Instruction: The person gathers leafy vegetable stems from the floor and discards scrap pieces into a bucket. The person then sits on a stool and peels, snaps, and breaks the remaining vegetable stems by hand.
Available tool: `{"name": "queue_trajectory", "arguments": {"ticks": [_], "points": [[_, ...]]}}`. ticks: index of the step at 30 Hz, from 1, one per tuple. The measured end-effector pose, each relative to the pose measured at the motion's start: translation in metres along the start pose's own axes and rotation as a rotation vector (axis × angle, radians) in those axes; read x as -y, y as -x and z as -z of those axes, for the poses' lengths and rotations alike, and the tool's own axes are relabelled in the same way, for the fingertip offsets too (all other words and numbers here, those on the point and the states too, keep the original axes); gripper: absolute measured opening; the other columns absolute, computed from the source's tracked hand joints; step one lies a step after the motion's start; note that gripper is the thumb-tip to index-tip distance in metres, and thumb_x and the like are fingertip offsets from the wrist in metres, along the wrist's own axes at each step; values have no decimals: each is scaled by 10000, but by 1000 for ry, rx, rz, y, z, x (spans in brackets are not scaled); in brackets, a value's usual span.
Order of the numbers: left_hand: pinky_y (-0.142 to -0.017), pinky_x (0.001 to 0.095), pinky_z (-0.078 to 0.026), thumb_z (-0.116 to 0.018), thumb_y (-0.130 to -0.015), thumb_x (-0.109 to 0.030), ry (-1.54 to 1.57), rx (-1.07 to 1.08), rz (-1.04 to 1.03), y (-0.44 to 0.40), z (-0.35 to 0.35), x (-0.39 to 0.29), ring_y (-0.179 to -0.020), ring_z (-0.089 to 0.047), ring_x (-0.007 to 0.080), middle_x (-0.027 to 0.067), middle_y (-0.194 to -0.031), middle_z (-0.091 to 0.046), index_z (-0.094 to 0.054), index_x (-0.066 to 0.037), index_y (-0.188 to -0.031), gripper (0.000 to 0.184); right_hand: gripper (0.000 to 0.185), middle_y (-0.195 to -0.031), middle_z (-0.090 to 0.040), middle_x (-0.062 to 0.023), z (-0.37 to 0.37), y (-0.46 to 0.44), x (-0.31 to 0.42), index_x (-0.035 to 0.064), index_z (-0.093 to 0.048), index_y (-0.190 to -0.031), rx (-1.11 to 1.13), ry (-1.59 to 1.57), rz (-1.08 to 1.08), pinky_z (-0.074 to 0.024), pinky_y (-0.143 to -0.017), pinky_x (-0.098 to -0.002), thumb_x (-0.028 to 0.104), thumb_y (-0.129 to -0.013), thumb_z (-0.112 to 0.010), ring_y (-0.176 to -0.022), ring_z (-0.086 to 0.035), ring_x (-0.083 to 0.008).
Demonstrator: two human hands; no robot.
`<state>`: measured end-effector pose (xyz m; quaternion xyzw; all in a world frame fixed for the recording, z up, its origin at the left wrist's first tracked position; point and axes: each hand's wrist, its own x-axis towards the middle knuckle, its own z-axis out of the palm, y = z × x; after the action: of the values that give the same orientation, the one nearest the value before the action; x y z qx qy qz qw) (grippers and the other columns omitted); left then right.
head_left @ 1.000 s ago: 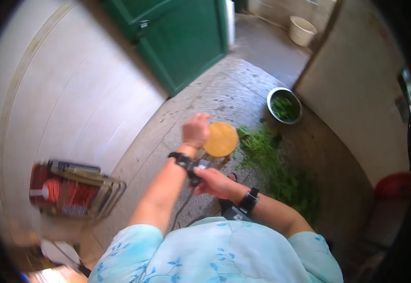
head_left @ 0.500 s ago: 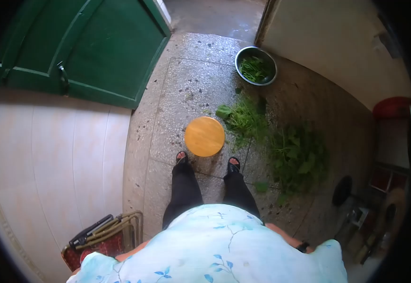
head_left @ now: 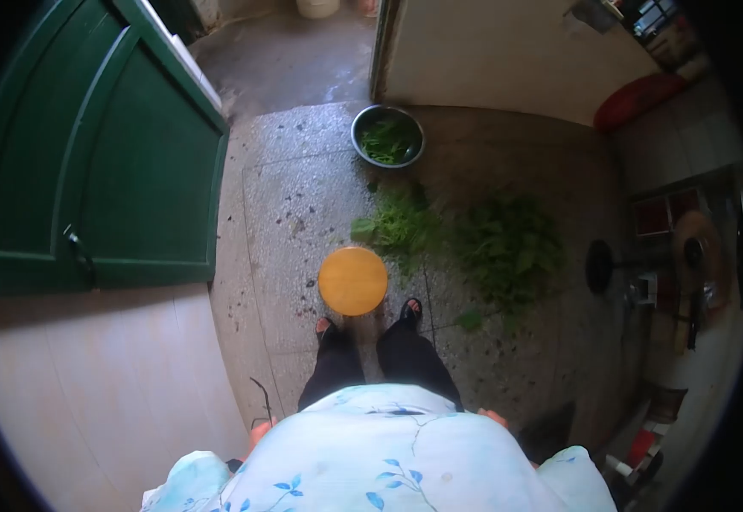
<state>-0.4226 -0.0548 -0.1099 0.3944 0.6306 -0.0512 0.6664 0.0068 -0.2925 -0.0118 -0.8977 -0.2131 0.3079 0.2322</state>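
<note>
Here, both hands hang low beside the patterned shirt [head_left: 388, 452], mostly hidden by it. Left hand [head_left: 260, 432]: only a sliver visible, a thin dark cord [head_left: 262, 394] rising just beside it; cannot tell whether it holds the cord. Right hand [head_left: 492, 417]: a bit of it shows at the shirt's other edge; grip, wide or narrow, cannot tell for either. Round wooden stool [head_left: 352, 281] upright on the speckled floor [head_left: 290, 247], just ahead of the sandalled feet, top bare. Pale leafy greens [head_left: 401, 226] loose on the floor, beyond the stool and to its right; larger, darker heap of greens [head_left: 512, 252] farther right. Metal bowl [head_left: 353, 136] beyond, near the doorway, cut greens [head_left: 384, 141] inside. Green door [head_left: 145, 179] at left.
</note>
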Motion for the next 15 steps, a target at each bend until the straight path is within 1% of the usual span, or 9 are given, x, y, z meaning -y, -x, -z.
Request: {"name": "queue_trajectory", "arguments": {"ticks": [4,5,7,8,9,10,13,14,15], "points": [[-605,293,-449,-475,-860,-296,-157,54,-64,-22,7,-16,-658,-543,133,52,-730,-589,-547,-18,-933,296,369,-493,-430,-84,8,5,-38,-19,-465,-571,22,-130,-205,-337,-428,-315,232,-839,-505,-489,-364,-96],[-577,281,-448,-480,-856,-315,-361,53,-41,-31,12,-21,-648,-544,130,53,-704,-578,-541,-27,-929,303,370,-505,-462,-74,12,-2,-41,-12,-482,-571,155,-164,-261,-341,-429,-322,242,-838,-513,-473,-381,-109],[-524,266,-446,-501,-839,-353,-436,115,246,4,11,-169,-597,-541,128,52,-663,-556,-537,-56,-881,303,324,-560,-527,-33,36,-32,-28,16,-523,-628,459,-257,-406,-395,-424,-300,267,-833,-542,-453,-465,-133],[-511,266,-449,-512,-829,-361,-401,100,308,-3,20,-194,-578,-543,137,48,-648,-546,-534,-68,-864,295,251,-584,-527,-27,60,-60,-11,36,-532,-730,650,-230,-661,-450,-431,-268,268,-823,-562,-475,-516,-127],[-499,266,-452,-523,-819,-368,-361,79,366,-11,35,-217,-560,-546,145,45,-633,-536,-532,-81,-847,288,224,-588,-523,-32,73,-87,-24,37,-518,-789,691,-217,-701,-479,-431,-263,253,-813,-574,-486,-538,-122],[-491,273,-465,-497,-853,-285,-322,71,365,-18,42,-251,-564,-578,142,15,-604,-539,-531,-103,-845,185,221,-596,-533,-43,89,-116,-39,41,-517,-778,683,-323,-646,-472,-427,-265,251,-808,-579,-474,-534,-128],[-477,274,-457,-518,-838,-253,-373,-21,326,-20,23,-341,-545,-554,134,17,-603,-535,-507,-96,-823,158,166,-607,-524,-34,118,-180,-64,55,-497,-815,665,-418,-548,-470,-421,-274,210,-817,-556,-486,-525,-118],[-494,268,-454,-509,-847,-231,-426,31,106,-30,10,-404,-554,-545,124,10,-611,-527,-499,-85,-823,148,154,-627,-516,-28,134,-237,-61,69,-482,-861,320,-556,-549,-469,-427,-277,208,-825,-540,-500,-520,-114],[-513,259,-453,-503,-853,-216,-464,-33,119,-28,-14,-441,-565,-539,119,5,-616,-517,-494,-77,-814,144,153,-667,-514,-29,142,-272,-68,84,-472,-908,382,-540,-460,-469,-442,-275,209,-835,-522,-526,-523,-113]]}}
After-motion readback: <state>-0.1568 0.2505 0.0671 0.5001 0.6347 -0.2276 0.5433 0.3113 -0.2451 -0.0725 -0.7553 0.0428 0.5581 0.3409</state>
